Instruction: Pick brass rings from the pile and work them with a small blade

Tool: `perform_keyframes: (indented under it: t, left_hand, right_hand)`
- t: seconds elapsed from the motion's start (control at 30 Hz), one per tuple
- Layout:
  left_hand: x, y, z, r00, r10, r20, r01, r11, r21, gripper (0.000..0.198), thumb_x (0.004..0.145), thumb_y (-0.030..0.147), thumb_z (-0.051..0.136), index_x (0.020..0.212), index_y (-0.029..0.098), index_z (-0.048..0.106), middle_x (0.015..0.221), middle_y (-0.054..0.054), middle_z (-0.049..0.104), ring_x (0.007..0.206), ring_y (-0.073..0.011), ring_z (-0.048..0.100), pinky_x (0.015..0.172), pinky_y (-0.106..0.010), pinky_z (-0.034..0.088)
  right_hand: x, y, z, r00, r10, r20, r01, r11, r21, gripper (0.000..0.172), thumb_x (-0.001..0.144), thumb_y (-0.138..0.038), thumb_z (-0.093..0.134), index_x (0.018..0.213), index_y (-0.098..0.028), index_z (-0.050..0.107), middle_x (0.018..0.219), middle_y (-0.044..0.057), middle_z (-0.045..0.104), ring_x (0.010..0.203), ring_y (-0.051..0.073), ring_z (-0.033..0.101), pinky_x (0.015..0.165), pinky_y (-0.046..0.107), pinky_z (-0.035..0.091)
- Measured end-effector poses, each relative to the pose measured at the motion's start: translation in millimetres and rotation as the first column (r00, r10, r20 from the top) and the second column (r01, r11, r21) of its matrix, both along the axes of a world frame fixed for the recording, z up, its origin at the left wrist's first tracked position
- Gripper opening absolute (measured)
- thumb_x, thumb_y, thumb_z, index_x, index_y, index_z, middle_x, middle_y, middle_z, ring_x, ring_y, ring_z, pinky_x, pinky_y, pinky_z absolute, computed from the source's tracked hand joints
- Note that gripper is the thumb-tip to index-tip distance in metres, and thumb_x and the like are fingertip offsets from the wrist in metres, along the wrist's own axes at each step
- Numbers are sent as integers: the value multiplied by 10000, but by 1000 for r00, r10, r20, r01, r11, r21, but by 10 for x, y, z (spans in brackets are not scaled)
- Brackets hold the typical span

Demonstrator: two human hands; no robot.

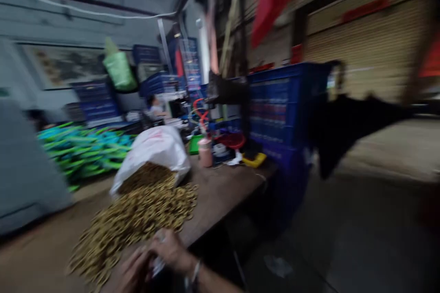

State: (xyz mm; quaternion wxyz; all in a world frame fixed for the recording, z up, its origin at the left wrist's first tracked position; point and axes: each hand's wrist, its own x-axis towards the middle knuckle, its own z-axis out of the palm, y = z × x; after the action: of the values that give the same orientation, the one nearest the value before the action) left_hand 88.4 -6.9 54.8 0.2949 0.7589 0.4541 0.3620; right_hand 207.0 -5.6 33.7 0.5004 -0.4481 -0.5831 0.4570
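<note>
The whole picture is smeared by motion. My right hand [171,249], with a ring on one finger and a bracelet at the wrist, is curled at the near edge of the wooden table [220,192]. A small pale thing [157,266] shows under its fingers, too blurred to name. My left hand [131,272] meets it from the left, its fingers too blurred to read. Both hands sit at the near end of a big pile of small brass-coloured rings [137,215], which spills from a white sack [156,149] lying on its side.
A pink cup [205,152], a red bowl [231,140] and a yellow item [254,160] stand at the table's far end. Blue crates [285,110] are stacked to the right, with a dark cloth [343,123] hanging off them. Green and blue strips [82,151] lie at the left. A person [153,106] sits far back.
</note>
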Motion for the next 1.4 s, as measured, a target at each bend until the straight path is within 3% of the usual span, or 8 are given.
perform_keyframes:
  t: [0.07,0.1,0.23,0.43,0.6,0.8,1.23,1.4]
  left_hand:
    - [-95,15,-35,986,9,167,62,908,-415,381,705,568,484,628,197,520,499,23,499,417,-105,437,379,-212,337]
    - [-122,15,-41,961,65,268,87,850,-519,393,711,576,464,628,193,494,478,37,463,386,-88,395,356,-196,281]
    - [-175,-16,-26,850,139,509,223,780,-585,359,699,528,519,653,178,458,484,59,443,361,-42,337,367,-172,203]
    - [-341,-43,-95,780,238,579,279,695,-662,337,697,494,555,706,177,442,534,54,477,364,-31,370,353,-159,193]
    - [-423,-17,-228,755,295,586,244,703,-668,340,714,494,543,703,165,459,522,53,481,358,-26,372,349,-151,197]
    - [-455,15,-285,730,341,592,205,718,-665,313,743,465,526,689,165,456,526,55,465,371,-27,366,354,-150,202]
    - [-460,77,-317,719,402,567,137,718,-683,344,688,486,579,683,168,450,527,55,471,408,-39,385,419,-158,287]
    - [-442,94,-319,731,408,547,108,722,-683,391,653,535,586,654,167,453,524,48,476,411,-43,387,424,-165,302]
  right_hand:
    - [-76,63,-27,999,15,-37,-18,996,-83,217,795,-360,467,726,-172,550,570,-64,513,518,73,479,479,182,367]
    - [-91,89,-34,999,-1,-48,-4,994,-113,204,761,-362,507,703,-169,537,546,-64,498,508,73,471,477,182,357]
    - [-95,133,-64,999,-10,-38,5,991,-133,205,736,-371,510,672,-177,502,530,-59,475,509,80,453,509,194,361]
    - [-191,119,-98,1000,12,16,-10,992,-123,247,770,-404,450,673,-180,488,555,-47,468,526,90,447,553,214,384]
    - [-221,139,-77,969,28,246,-7,996,-84,277,810,-421,389,732,-181,503,571,-33,470,520,97,444,510,204,364]
    - [-216,78,-213,812,-5,583,-100,984,149,178,781,-149,343,749,-188,513,642,3,544,584,115,491,568,214,346]
    - [-302,111,-269,642,-108,759,-86,974,212,281,612,-31,352,781,-202,497,703,5,600,622,134,539,544,225,302]
    - [-328,112,-274,607,-112,786,-72,978,195,255,641,-44,356,781,-205,495,713,10,610,636,140,555,540,225,308]
